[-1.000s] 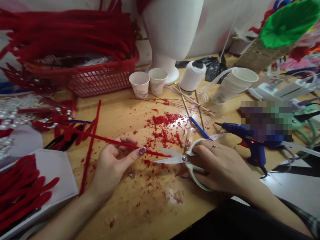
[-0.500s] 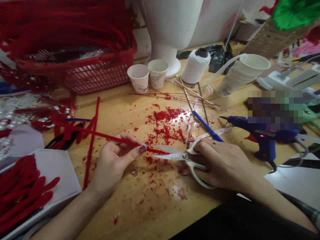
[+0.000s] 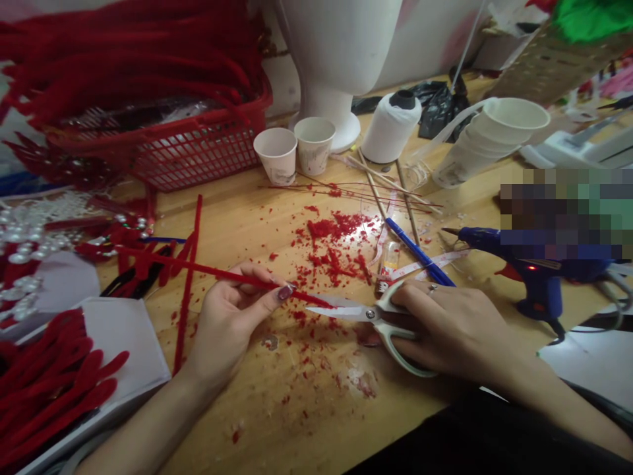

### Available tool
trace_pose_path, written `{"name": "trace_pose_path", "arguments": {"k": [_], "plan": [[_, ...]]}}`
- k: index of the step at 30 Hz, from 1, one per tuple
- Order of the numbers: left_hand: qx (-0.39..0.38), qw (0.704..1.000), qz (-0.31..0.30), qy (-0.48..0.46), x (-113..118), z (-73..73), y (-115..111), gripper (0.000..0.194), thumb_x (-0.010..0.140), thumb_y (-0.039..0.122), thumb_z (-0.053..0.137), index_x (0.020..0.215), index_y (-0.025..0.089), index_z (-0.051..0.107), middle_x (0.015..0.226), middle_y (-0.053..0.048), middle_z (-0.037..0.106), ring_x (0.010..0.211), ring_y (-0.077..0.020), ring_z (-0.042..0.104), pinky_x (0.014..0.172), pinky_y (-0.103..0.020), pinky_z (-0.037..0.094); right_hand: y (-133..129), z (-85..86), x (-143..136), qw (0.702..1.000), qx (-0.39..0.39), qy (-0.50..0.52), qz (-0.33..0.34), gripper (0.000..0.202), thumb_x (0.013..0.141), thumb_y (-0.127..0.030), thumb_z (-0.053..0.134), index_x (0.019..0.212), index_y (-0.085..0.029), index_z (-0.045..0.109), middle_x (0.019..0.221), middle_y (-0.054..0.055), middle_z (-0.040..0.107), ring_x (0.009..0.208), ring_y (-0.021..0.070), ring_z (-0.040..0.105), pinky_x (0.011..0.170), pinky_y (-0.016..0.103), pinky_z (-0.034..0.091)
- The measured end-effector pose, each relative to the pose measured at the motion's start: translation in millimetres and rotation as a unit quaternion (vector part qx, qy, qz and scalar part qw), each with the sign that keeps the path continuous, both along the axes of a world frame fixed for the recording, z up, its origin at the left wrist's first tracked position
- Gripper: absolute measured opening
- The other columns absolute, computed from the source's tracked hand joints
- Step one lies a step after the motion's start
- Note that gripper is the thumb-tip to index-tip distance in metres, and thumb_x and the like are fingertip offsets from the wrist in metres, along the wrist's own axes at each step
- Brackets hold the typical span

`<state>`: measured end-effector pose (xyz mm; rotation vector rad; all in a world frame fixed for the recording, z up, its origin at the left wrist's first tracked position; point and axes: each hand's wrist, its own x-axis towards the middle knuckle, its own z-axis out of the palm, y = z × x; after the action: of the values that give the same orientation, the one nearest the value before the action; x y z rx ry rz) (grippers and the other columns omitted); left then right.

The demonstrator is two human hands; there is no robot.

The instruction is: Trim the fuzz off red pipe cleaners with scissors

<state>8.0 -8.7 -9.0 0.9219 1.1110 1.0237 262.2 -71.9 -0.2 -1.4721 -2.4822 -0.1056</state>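
Observation:
My left hand (image 3: 237,313) pinches a red pipe cleaner (image 3: 232,276) between thumb and fingers, close to its right end. That end tapers and lies between the blades of the scissors (image 3: 346,312). Fingers of my right hand (image 3: 445,323) are wrapped round the pale green scissor handles. The blades are nearly closed along the tip. Red fuzz clippings (image 3: 336,231) are scattered on the wooden table (image 3: 237,422) behind and below the blades. Another red pipe cleaner (image 3: 190,284) lies on the table left of my left hand, under the held one.
A red basket (image 3: 198,152) full of red pipe cleaners stands back left. Paper cups (image 3: 275,158), a thread cone (image 3: 393,128) and a white mannequin head (image 3: 341,46) are behind. A blue glue gun (image 3: 537,277) with its light on lies right; a box (image 3: 131,330) of red looped pieces is left.
The scissor blades have come closer together on the pipe cleaner's tip. The whole view has shifted slightly, so things appear a little further right. Both hands keep their grips.

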Motion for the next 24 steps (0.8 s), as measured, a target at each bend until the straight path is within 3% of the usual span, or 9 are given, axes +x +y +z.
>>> {"name": "trace_pose_path", "arguments": {"k": [16, 24], "plan": [[0.002, 1.0, 0.01, 0.028, 0.6, -0.3, -1.1, 0.022, 0.063, 0.022, 0.079, 0.073, 0.021, 0.06, 0.073, 0.002, 0.069, 0.074, -0.0153, 0.066, 0.076, -0.028, 0.052, -1.1, -1.2, 4.5, 1.0, 0.004, -0.022, -0.004, 0.024, 0.088, -0.035, 0.042, 0.072, -0.02, 0.051, 0.052, -0.002, 0.052, 0.045, 0.0114, 0.046, 0.047, 0.025, 0.027], [-0.012, 1.0, 0.012, 0.0, 0.9, 0.1, -1.1, 0.022, 0.062, 0.019, 0.079, 0.073, 0.022, 0.061, 0.071, 0.004, 0.067, 0.071, -0.013, 0.063, 0.073, -0.024, 0.051, -1.8, -0.8, 6.9, 1.0, 0.004, -0.021, 0.008, 0.019, 0.088, -0.032, 0.046, 0.074, -0.02, 0.047, 0.053, -0.003, 0.052, 0.043, 0.0103, 0.046, 0.046, 0.024, 0.028]]}}
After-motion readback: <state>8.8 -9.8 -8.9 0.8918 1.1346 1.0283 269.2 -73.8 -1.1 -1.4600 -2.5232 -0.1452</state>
